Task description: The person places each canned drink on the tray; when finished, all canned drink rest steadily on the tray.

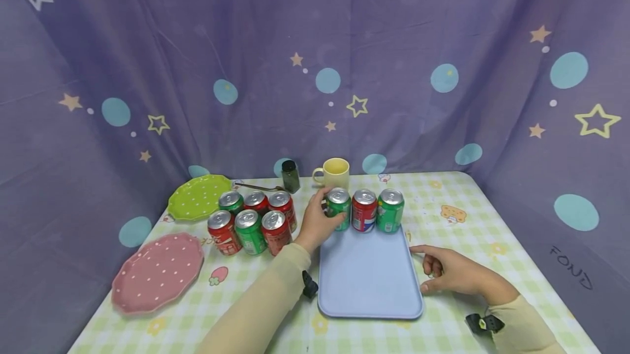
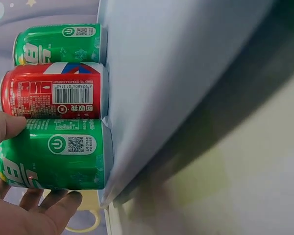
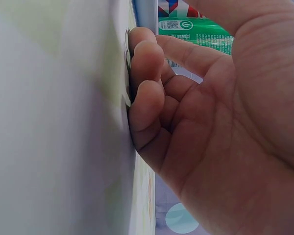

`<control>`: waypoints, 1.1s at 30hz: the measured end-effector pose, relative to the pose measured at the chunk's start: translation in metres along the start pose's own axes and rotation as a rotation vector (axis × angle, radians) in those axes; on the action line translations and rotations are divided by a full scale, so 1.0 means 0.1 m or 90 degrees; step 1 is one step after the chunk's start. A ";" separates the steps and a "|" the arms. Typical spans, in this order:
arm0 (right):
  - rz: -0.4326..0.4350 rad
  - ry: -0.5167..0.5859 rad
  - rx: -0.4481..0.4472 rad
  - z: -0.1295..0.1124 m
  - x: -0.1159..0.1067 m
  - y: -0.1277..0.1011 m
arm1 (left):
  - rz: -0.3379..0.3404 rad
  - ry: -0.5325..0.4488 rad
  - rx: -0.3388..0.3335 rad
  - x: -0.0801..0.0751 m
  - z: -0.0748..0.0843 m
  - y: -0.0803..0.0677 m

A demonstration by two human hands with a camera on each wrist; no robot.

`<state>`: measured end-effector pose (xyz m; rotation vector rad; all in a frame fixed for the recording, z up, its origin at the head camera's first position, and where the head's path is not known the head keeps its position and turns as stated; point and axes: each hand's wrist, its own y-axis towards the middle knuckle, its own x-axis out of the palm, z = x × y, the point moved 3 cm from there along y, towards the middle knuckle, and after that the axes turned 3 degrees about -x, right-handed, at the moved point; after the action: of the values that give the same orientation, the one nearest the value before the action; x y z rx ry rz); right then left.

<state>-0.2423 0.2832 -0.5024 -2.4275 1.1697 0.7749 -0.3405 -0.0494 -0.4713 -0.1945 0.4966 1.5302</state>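
- Two hands on a table with green-check cloth. I see my right hand resting loosely curled on the cloth, holding nothing, just beside the tray.
- Tray: pale blue, smooth, rounded corners.
- Left hand grasps the green can, leftmost of three upright on the tray's far edge; red can touches it.
- Left: pink spotted plate, six cans clustered, green plate.
- Beyond: yellow mug, dark jar, purple starred curtain.
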 end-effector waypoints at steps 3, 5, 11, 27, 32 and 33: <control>-0.001 0.003 -0.002 0.00 0.00 0.00 | -0.005 0.015 -0.007 -0.02 0.04 -0.04; -0.001 0.003 -0.003 0.00 0.00 -0.01 | -0.004 0.034 -0.005 -0.07 0.10 -0.09; 0.001 0.002 -0.003 0.00 0.01 -0.01 | 0.042 0.061 0.082 -0.38 0.36 -0.29; -0.002 -0.002 -0.003 -0.02 0.01 -0.02 | 0.242 0.070 0.171 -1.90 -0.03 -0.87; -0.001 0.001 -0.006 -0.02 0.01 -0.01 | 0.307 0.055 0.111 -2.18 -0.38 -0.94; -0.001 0.004 -0.011 -0.01 0.01 -0.01 | 0.308 0.047 0.104 -2.20 -0.45 -0.95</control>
<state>-0.2407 0.2825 -0.5022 -2.4462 1.1675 0.7804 -0.2479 -0.2723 -0.4346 -0.0014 0.7637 1.9455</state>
